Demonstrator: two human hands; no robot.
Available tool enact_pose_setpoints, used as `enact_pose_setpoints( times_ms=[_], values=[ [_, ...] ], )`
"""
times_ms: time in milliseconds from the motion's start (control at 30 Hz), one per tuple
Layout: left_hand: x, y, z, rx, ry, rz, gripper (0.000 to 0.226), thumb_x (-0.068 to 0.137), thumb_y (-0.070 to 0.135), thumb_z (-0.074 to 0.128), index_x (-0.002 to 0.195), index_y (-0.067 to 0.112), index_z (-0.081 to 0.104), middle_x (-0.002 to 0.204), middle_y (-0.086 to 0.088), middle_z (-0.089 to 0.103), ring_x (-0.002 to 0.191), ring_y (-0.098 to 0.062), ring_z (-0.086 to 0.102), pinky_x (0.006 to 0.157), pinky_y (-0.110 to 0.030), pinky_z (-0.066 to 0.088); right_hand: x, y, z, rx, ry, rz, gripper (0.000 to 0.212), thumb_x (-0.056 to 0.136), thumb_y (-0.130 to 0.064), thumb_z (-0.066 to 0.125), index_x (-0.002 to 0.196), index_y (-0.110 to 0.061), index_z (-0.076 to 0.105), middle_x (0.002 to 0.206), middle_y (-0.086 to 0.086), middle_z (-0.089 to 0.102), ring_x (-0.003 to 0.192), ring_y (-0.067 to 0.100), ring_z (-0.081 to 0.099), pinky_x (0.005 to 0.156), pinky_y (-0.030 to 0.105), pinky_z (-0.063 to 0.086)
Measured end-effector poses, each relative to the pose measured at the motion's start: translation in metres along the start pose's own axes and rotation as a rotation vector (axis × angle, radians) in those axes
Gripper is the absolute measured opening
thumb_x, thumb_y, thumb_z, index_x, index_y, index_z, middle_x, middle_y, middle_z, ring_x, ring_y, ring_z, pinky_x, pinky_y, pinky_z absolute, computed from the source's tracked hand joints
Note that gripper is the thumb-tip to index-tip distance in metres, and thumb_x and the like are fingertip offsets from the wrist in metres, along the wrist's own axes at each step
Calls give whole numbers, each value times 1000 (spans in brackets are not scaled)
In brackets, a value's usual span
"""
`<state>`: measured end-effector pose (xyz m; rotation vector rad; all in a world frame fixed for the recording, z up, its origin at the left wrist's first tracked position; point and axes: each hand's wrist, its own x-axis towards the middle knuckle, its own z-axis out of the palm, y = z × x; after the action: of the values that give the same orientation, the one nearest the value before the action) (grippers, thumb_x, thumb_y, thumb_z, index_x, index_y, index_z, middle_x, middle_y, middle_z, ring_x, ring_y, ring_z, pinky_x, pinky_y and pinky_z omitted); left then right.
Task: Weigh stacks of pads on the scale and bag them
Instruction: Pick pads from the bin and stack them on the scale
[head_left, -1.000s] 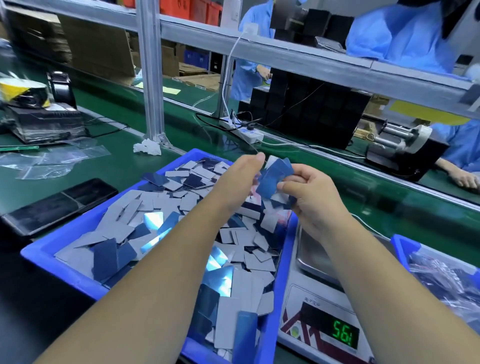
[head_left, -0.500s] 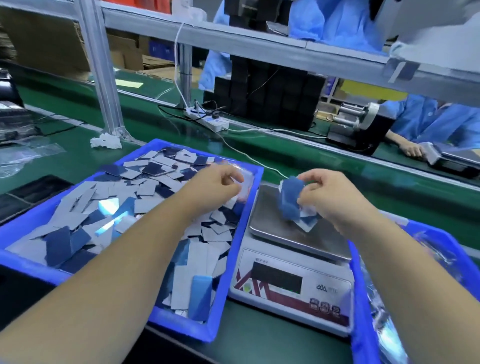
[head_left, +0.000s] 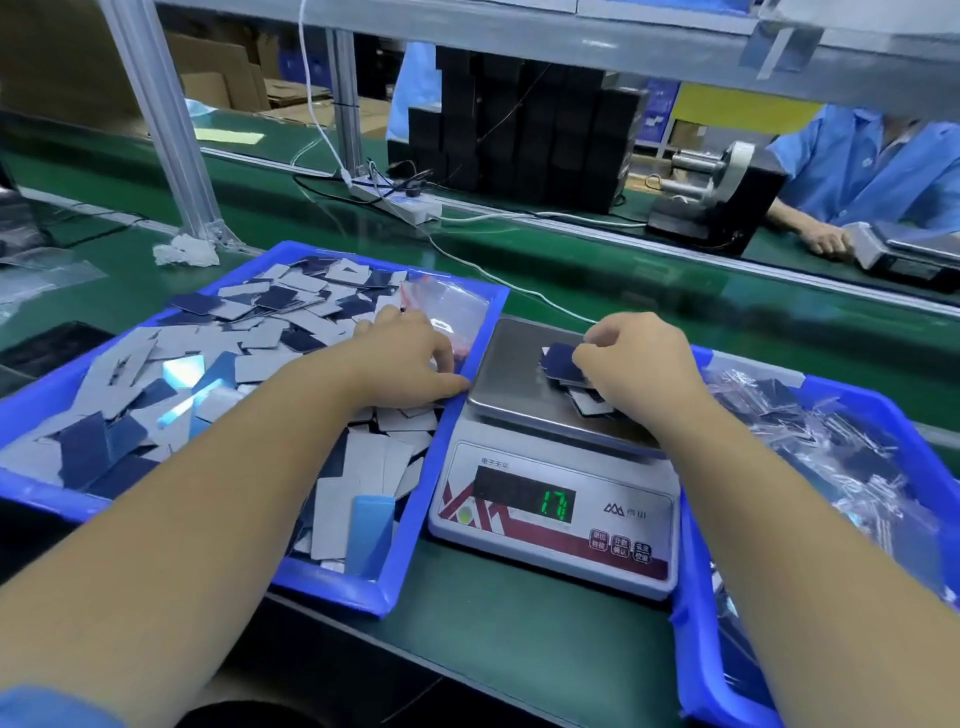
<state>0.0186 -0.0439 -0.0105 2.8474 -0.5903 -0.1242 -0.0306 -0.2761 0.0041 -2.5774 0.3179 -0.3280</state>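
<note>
Sitting on the green bench (head_left: 493, 639), the scale (head_left: 556, 525) carries pads (head_left: 563, 361) pinched by the right hand (head_left: 636, 364).

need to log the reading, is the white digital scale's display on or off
On. The white digital scale's dark display shows lit green digits while the right hand holds a stack of dark blue pads on its steel platform.

Plastic, brushed metal and matt card between and beside the hands.
Under the right hand (head_left: 636, 371), a dull brushed-metal scale pan (head_left: 511, 374) on a smooth pale plastic scale body (head_left: 644, 551) with a glossy printed front panel. Beneath the left hand (head_left: 402, 364), loose pads (head_left: 291, 332), matt grey or dark blue, a few mirror-shiny, in a smooth blue plastic tray (head_left: 332, 587). Just beyond the left hand, a clear glossy plastic bag (head_left: 452, 304). Right of the right hand, crinkled clear film in another blue plastic tray (head_left: 696, 675).
</note>
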Motion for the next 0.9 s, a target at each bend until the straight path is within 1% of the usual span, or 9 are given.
enact_pose_setpoints(
  times_ms=[100,200,267,333,467,533,667,767,900],
  values=[
    [-1,2,1,-67,-7,28,24,93,46,60,88,26,71,107,0,52,112,-24,35,94,-41,34,2,3,-1,75,54,-5,12,80,-26,57,78,-25,69,83,-10,70,84,16,60,66,27,45],
    [1,-4,0,-79,32,20,13,92,40,59,99,31,66,106,4,51,117,-24,35,96,-41,34,3,5,-2,108,87,-2,12,80,-25,56,75,-26,67,78,-15,67,74,2,55,55,22,40],
    [3,-12,-1,-56,34,-27,25,90,43,59,114,34,59,109,3,47,121,-26,35,94,-41,33,2,6,-2,132,97,-5,13,80,-23,55,73,-26,67,75,-15,66,73,1,55,55,21,39],
    [5,-18,0,5,11,-82,39,88,55,60,120,34,54,112,1,43,122,-28,35,91,-40,33,2,6,-2,154,104,-15,15,80,-22,55,72,-26,67,74,-16,65,74,2,56,55,21,39],
    [9,-20,3,64,17,-125,52,81,70,62,113,29,53,107,0,42,113,-28,37,85,-38,33,0,6,-1,173,110,-28,16,80,-21,55,72,-25,68,72,-15,65,72,2,56,55,21,41],
    [10,-22,4,52,16,-133,50,80,71,63,102,28,54,101,1,44,106,-26,36,83,-37,33,-2,6,0,181,103,-39,16,81,-20,55,72,-25,68,70,-15,65,70,3,57,54,22,41],
    [11,-23,6,12,44,-153,39,83,66,64,80,28,56,91,5,48,104,-26,38,83,-38,36,-3,7,1,179,94,-63,17,82,-20,56,72,-25,68,71,-15,65,72,3,56,60,24,42],
    [14,-24,7,-7,76,-153,35,86,61,65,81,27,54,89,6,52,101,-24,43,82,-37,37,-3,8,0,169,92,-67,17,83,-20,56,74,-25,69,72,-15,65,73,4,56,65,27,42],
    [15,-26,7,-81,114,-155,32,85,53,70,89,26,54,85,10,58,93,-20,54,77,-35,44,-2,9,0,183,93,-67,18,82,-19,55,72,-25,68,71,-14,65,72,6,56,63,26,44]
  ],
)
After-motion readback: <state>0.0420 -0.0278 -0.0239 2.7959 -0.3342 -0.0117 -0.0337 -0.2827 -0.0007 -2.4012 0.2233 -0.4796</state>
